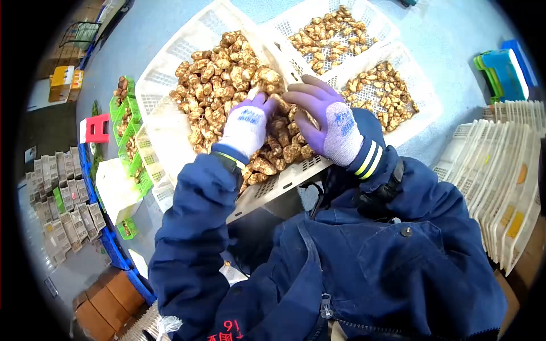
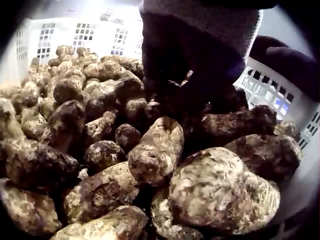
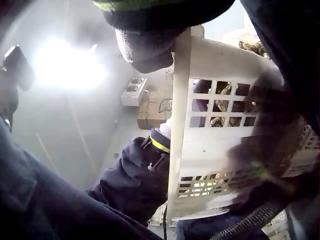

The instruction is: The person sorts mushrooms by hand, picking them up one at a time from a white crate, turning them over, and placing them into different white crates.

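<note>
Both hands wear white-and-purple gloves. My left hand [image 1: 247,125] is down in a white plastic basket [image 1: 156,116] heaped with stubby brown-and-cream mushrooms [image 1: 213,74]. Its fingers curl at a pale-stemmed mushroom [image 1: 267,79] on top of the heap. In the left wrist view, the dark glove hangs over large, soil-marked mushrooms [image 2: 215,190], its fingertips largely in shadow. My right hand [image 1: 333,116] spreads its fingers over the basket's right side, thumb apart, with nothing gripped. The right wrist view shows the basket's slotted outer wall [image 3: 220,155] close by.
Two white baskets with smaller mushrooms stand behind, one at the back [image 1: 372,23] and one at the right [image 1: 426,108]. Green baskets [image 1: 128,119] and a red stool [image 1: 98,128] are on the left. Stacked white crates [image 1: 489,176] stand on the right.
</note>
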